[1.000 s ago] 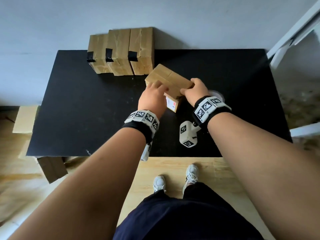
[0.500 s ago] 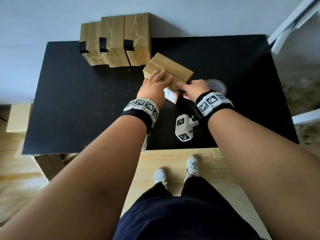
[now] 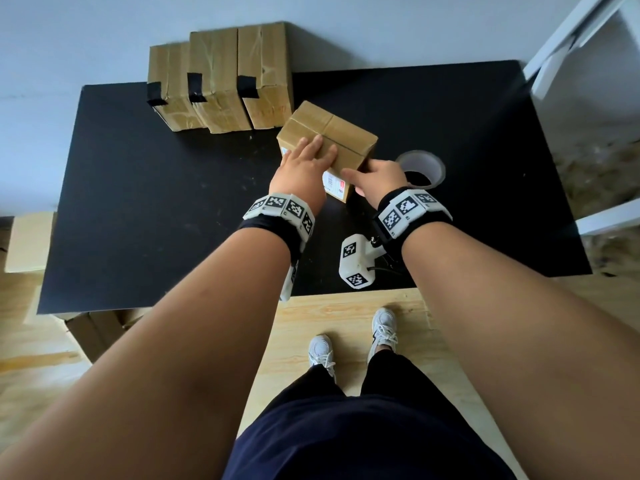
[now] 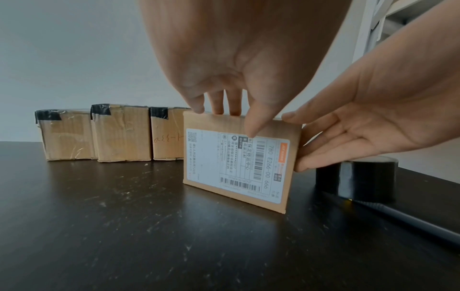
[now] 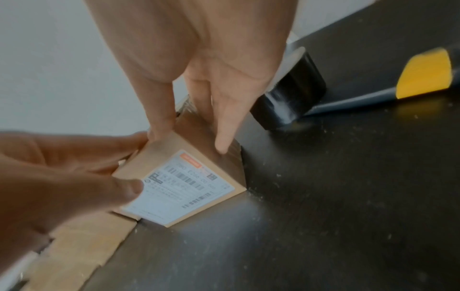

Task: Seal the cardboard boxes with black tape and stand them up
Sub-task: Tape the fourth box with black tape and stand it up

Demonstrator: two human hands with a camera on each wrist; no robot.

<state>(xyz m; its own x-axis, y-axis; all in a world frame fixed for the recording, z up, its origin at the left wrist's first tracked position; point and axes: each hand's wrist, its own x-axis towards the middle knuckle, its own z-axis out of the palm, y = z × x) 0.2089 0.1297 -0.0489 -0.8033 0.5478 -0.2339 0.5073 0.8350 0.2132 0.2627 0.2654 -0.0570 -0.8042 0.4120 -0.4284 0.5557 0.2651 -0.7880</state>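
Observation:
A small cardboard box point(image 3: 346, 136) with a shipping label on its near face point(image 4: 224, 163) stands on the black table point(image 3: 156, 202); no black tape shows on it. My left hand point(image 3: 306, 161) lies flat on its top, thumb down on the label point(image 4: 251, 126). My right hand point(image 3: 375, 176) rests straight fingers point(image 4: 323, 153) against the box's right end, thumb at the top corner. A roll of black tape point(image 3: 420, 168) lies just right of the box. Three boxes sealed with black tape point(image 3: 221, 81) stand in a row at the table's back edge.
A dark knife with a yellow band point(image 5: 423, 76) lies on the table beside the tape roll point(image 5: 291, 98). More cardboard sits on the floor at the left point(image 3: 27, 240) and under the table point(image 3: 93, 334). A white frame point(image 3: 571, 39) stands at the right.
My right hand slid off the box's top to its right end, uncovering the tape roll. My left hand's fingers spread flat on the top. The box stays in place.

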